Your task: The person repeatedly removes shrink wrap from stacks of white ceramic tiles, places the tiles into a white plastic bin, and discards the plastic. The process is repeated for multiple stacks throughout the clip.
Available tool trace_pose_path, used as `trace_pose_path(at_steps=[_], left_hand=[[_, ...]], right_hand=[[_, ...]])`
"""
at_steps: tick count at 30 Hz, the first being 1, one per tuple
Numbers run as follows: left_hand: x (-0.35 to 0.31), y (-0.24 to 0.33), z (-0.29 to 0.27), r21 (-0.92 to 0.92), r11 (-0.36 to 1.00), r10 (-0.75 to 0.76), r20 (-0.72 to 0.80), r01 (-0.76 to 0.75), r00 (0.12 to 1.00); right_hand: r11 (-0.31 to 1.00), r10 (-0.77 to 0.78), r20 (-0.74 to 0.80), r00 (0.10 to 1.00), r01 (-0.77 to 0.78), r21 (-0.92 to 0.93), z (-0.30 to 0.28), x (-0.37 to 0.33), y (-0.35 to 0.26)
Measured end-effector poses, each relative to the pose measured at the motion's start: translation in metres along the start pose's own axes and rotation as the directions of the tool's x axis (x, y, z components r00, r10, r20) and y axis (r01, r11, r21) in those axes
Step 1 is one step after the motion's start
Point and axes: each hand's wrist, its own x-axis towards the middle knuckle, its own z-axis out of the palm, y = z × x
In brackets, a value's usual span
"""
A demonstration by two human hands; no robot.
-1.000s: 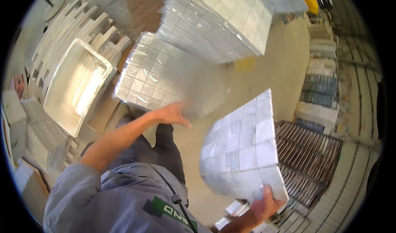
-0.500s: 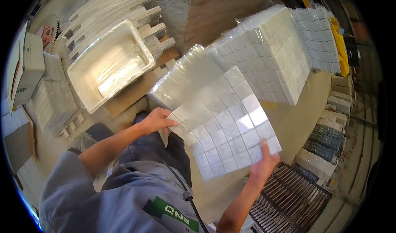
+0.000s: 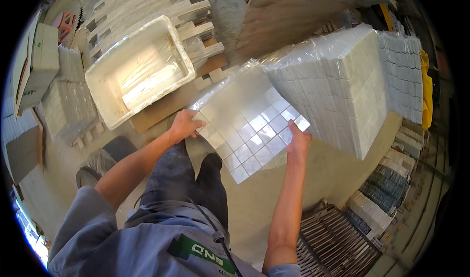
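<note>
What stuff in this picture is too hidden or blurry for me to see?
All in the head view:
- Underside of the tile sheet: it faces away from the camera.
- Right hand: the tile sheet hides its fingertips.
- Far part of the tile sheet: a haze blurs it, so its far edge is unclear.
- Slatted rack: the picture's lower edge cuts it off.

The sheet (image 3: 259, 142) is filling the gap between the left hand (image 3: 184, 125) and the right hand (image 3: 298, 139), barring a straight pass. Up and right, the tall stack (image 3: 338, 88) is standing in the way; up and left, the tub (image 3: 102, 96) is blocking. Below the sheet, floor (image 3: 252, 216) is leaving room between the legs (image 3: 211, 181) and the right forearm (image 3: 285, 203), the rack (image 3: 328, 245) crowding its far side
</note>
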Motion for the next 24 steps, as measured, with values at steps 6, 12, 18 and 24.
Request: trace_pose_path(at_steps=[6,12,18,24], left_hand=[[0.011,-0.003,0.001,-0.023,0.999,-0.039,-0.01,0.039,0.999],[0.019,-0.016,0.003,-0.086,0.995,-0.055,-0.053,0.05,0.997],[0.023,-0.015,0.002,-0.027,0.998,-0.061,-0.063,0.06,0.996],[0.027,-0.017,0.002,-0.005,1.0,-0.028,-0.048,0.028,0.998]], right_hand=[[1.0,-0.012,0.017,1.0,0.012,-0.011,-0.001,0.024,0.014],[0.994,0.039,-0.032,0.999,-0.042,-0.103,-0.005,0.037,0.031],[0.985,0.117,-0.096,0.988,-0.128,-0.117,-0.013,0.058,0.055],[0.998,0.062,0.039,0.997,-0.062,-0.013,-0.034,0.076,0.077]])
